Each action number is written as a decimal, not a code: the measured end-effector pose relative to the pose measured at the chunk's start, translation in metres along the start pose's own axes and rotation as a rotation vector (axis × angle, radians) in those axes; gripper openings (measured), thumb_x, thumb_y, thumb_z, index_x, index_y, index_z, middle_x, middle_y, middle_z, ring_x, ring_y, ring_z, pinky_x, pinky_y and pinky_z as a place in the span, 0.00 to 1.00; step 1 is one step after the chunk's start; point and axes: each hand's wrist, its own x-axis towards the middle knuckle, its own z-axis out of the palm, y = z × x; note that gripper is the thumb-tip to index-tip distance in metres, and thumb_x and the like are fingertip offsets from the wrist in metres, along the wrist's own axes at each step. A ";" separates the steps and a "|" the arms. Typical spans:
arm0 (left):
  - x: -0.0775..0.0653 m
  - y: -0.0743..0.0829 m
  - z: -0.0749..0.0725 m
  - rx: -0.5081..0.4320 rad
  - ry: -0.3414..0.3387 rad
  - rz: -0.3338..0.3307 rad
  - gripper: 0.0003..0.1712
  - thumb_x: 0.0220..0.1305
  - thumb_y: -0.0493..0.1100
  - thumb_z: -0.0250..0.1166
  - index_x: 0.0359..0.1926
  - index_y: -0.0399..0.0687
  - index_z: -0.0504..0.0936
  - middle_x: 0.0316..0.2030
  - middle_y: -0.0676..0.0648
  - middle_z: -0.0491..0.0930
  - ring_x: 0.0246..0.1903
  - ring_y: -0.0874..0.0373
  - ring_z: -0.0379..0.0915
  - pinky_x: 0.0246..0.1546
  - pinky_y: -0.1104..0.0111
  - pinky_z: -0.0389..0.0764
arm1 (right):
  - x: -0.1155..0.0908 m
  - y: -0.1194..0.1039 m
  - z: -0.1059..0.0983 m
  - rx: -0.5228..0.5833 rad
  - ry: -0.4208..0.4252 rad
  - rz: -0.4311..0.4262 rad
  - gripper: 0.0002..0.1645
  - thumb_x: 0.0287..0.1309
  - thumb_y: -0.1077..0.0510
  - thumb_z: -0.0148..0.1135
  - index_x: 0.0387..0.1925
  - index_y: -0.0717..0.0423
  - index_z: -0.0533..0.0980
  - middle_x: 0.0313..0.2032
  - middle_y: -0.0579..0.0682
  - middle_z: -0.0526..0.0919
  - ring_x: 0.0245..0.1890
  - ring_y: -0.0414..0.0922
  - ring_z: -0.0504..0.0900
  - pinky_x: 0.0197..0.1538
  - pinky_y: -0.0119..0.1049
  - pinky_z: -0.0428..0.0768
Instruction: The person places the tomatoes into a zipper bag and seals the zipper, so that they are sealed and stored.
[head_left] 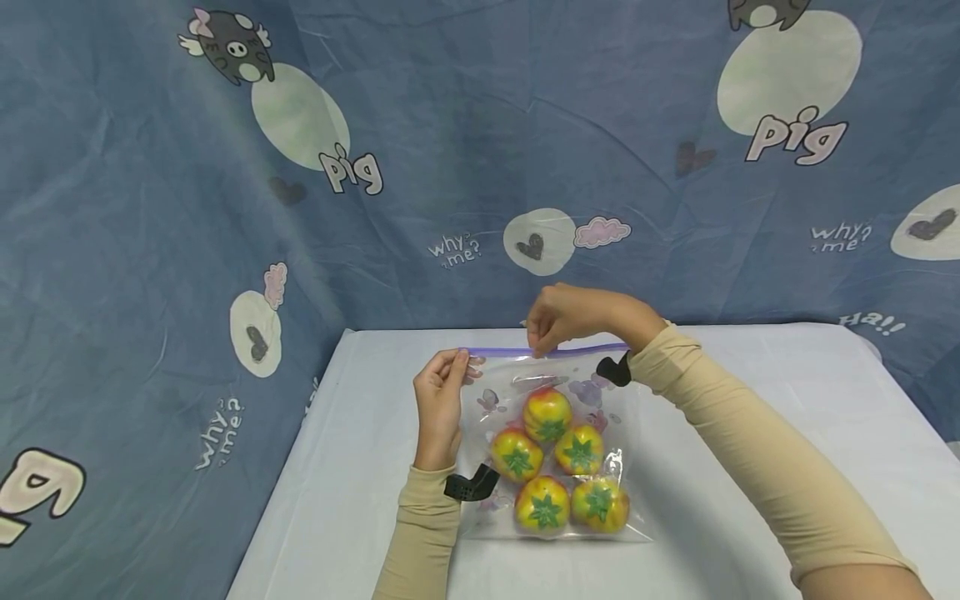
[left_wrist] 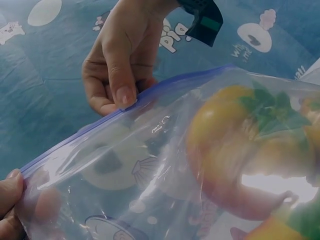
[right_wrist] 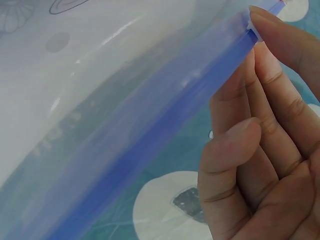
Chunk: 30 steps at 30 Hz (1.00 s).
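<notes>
A clear zip bag with a purple zip strip along its top edge is held upright in the head view. Inside it are several yellow-and-red fruits with green star-shaped leafy tops, like persimmons. My left hand pinches the bag's top left corner between thumb and fingers. Farther along the strip, my right hand pinches the zip. A small whitish slider shows at its thumb and forefinger in the right wrist view, while the other fingers curl loosely below.
Beneath the bag lies a table with a white cover. A blue cloth printed with pigs and words hangs behind it and at its left. Black camera mounts sit on both wrists over beige sleeves.
</notes>
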 end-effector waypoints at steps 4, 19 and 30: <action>0.000 0.001 0.000 -0.006 -0.002 -0.004 0.15 0.74 0.40 0.63 0.42 0.26 0.82 0.30 0.56 0.89 0.28 0.64 0.82 0.38 0.73 0.81 | -0.003 0.000 -0.002 -0.005 -0.001 0.018 0.03 0.57 0.59 0.75 0.29 0.52 0.86 0.30 0.46 0.91 0.33 0.41 0.88 0.41 0.35 0.85; 0.000 0.000 -0.002 -0.002 -0.011 -0.007 0.16 0.75 0.41 0.62 0.43 0.26 0.82 0.31 0.56 0.88 0.29 0.64 0.82 0.38 0.73 0.81 | -0.012 0.007 -0.004 0.023 -0.010 0.045 0.04 0.56 0.61 0.74 0.28 0.53 0.85 0.28 0.45 0.90 0.31 0.41 0.85 0.40 0.34 0.84; 0.001 -0.001 -0.004 0.004 -0.007 -0.019 0.15 0.75 0.40 0.62 0.43 0.27 0.82 0.30 0.57 0.88 0.29 0.64 0.81 0.38 0.74 0.80 | -0.020 0.009 -0.006 0.029 -0.006 0.083 0.03 0.56 0.61 0.75 0.28 0.54 0.86 0.27 0.45 0.88 0.29 0.38 0.82 0.37 0.34 0.80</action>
